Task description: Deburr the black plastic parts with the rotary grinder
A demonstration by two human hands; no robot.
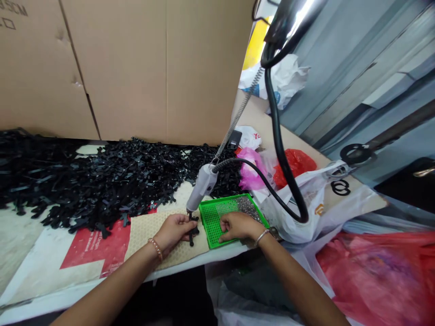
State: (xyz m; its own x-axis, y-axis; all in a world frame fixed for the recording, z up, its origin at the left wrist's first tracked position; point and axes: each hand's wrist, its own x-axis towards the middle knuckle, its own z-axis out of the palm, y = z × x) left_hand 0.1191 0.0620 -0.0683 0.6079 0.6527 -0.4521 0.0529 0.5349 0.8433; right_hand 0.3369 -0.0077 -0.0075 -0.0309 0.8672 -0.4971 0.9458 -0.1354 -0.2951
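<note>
My left hand [175, 231] is closed on a small black plastic part [191, 240] with a rounded lower end, above a tan textured mat [149, 231]. A grey electric screwdriver [201, 188] hangs tilted with its bit end at the top of that part; whether the bit touches it I cannot tell. My right hand [239, 225] is over a green perforated tray [211, 240], its fingers curled and the thumb apart from the index finger, with nothing visible between them. Small metal screws [248, 207] lie heaped in the tray's far right corner, and more seem spread across its grid.
A wide heap of black plastic parts [136, 172] covers the back and left of the table. Behind it stands a cardboard wall [129, 68]. The screwdriver hangs from a coil spring [241, 111] beside a thick black cable [278, 136]. Plastic bags [306, 199] crowd the right.
</note>
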